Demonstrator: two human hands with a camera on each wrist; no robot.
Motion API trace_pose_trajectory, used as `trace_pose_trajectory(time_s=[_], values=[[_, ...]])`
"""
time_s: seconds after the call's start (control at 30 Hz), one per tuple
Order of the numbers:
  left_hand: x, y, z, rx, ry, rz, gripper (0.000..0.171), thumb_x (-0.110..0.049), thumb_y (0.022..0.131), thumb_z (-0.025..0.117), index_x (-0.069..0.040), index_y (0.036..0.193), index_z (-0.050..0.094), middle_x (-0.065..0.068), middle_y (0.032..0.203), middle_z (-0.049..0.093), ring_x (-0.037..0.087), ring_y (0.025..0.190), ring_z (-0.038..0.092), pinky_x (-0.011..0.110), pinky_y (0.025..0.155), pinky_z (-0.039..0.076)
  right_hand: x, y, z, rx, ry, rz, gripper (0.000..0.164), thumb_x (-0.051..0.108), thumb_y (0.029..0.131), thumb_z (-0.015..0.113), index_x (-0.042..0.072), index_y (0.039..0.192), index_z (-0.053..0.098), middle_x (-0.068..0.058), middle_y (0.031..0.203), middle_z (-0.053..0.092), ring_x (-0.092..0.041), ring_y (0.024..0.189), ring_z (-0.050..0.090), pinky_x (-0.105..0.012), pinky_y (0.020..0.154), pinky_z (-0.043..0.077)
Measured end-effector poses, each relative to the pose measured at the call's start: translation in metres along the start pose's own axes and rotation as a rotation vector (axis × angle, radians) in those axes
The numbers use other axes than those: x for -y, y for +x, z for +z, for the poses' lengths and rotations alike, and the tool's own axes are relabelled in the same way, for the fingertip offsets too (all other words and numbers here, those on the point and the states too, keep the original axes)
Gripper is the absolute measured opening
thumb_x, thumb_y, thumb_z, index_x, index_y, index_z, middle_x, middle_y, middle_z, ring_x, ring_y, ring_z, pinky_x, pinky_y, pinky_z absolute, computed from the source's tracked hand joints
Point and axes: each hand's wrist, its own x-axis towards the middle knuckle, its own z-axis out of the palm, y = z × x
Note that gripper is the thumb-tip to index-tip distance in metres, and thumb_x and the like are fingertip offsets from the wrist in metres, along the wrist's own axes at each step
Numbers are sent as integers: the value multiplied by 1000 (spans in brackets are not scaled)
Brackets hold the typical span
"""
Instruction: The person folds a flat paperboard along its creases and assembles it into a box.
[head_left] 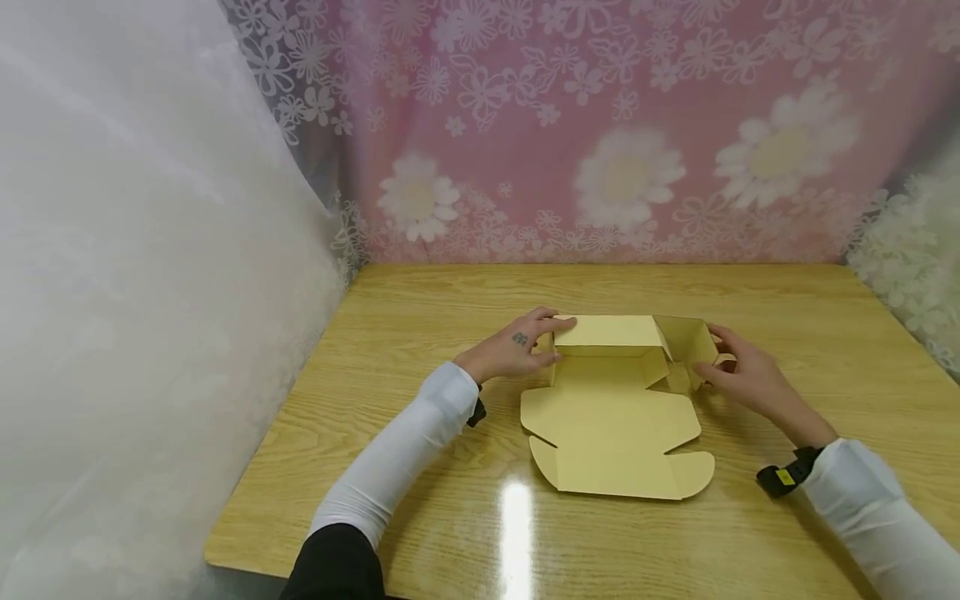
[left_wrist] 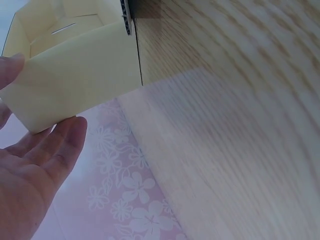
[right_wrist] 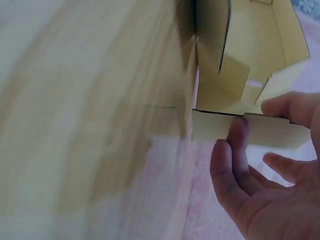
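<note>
Both grips (head_left: 512,346) (head_left: 750,377) pinch a creased cardboard box (head_left: 611,433) (round-flapped).

Table (head_left: 405,333) is finished in light wood grain; its near-left corner is rounded. A glare streak (head_left: 516,533) is reflected near its front edge. Far side is backed by a pink curtain (head_left: 525,150), patterned with white flower outlines; three large daisies (head_left: 626,177) are printed low. Left is screened by a white sheet (head_left: 150,275), right by white floral fabric (head_left: 915,258).

Pink floral curtain (head_left: 517,158), white sheer drape (head_left: 150,292), glossy wood-grain table (head_left: 322,467)
</note>
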Motion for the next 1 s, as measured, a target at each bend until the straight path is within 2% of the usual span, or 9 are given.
trace_pose_trajectory(time_s=[0.1, 0.23, 0.3, 0.4, 0.53, 0.67, 0.87, 0.93, 1.0], values=[[-1, 1, 0, -5, 6, 1, 59, -24, 94, 57, -22, 147, 31, 10, 150, 24, 17, 115, 49, 28, 84, 48, 9, 7, 5, 46, 62, -1, 84, 28, 90, 63, 12, 151, 9, -33, 130, 41, -39, 93, 62, -33, 66, 54], [-1, 2, -1, -19, 8, 1, 60, -25, 94, 58, -21, 148, 31, 9, 150, 24, 19, 118, 48, 27, 84, 47, 20, 13, 6, 82, 71, 58, 92, 35, 89, 64, 6, 150, 2, -34, 136, 34, -44, 104, 57, -40, 73, 53], [0, 2, -1, -28, 12, 0, 60, -25, 94, 57, -22, 147, 31, 10, 150, 24, 19, 116, 49, 26, 83, 47, 23, 14, 6, 91, 62, 71, 95, 37, 88, 65, 2, 149, 0, -36, 137, 31, -44, 106, 56, -43, 75, 53], [1, 1, 0, -33, 15, 0, 60, -25, 94, 58, -22, 147, 31, 11, 149, 25, 19, 112, 52, 26, 81, 47, 22, 11, 7, 87, 83, 48, 97, 35, 86, 67, 0, 148, 2, -36, 136, 33, -44, 104, 57, -43, 75, 53], [1, -1, 1, -23, 10, -8, 60, -24, 94, 58, -23, 147, 31, 11, 149, 25, 19, 102, 55, 26, 78, 47, 18, 6, 14, 54, 151, 30, 90, 31, 85, 70, 0, 146, 13, -32, 132, 38, -44, 101, 59, -35, 70, 54], [0, -2, 2, -17, -6, -5, 60, -25, 94, 58, -22, 147, 31, 13, 148, 26, 20, 101, 55, 25, 78, 46, 18, 3, 22, 19, 182, 37, 80, 32, 84, 70, 1, 139, 20, -27, 125, 42, -36, 91, 65, -30, 65, 54], [1, -3, 1, -22, -12, -3, 61, -25, 93, 59, -21, 147, 31, 13, 149, 25, 18, 102, 55, 24, 78, 46, 25, -3, 28, -8, 105, 16, 72, 35, 84, 70, 0, 128, 27, -25, 119, 46, -15, 78, 68, -28, 62, 51], [1, -3, 0, -25, -9, 1, 61, -25, 93, 59, -21, 147, 32, 13, 148, 26, 16, 98, 55, 24, 76, 46, 27, -4, 28, -23, 65, 5, 67, 36, 83, 70, 1, 124, 31, -24, 116, 49, -17, 79, 68, -28, 61, 51], [1, -3, -1, -29, 2, 1, 61, -25, 93, 60, -22, 147, 32, 12, 148, 27, 15, 96, 55, 24, 76, 46, 29, -4, 27, -35, 42, -1, 64, 37, 84, 70, 1, 122, 33, -24, 114, 51, -24, 85, 67, -31, 62, 52]])
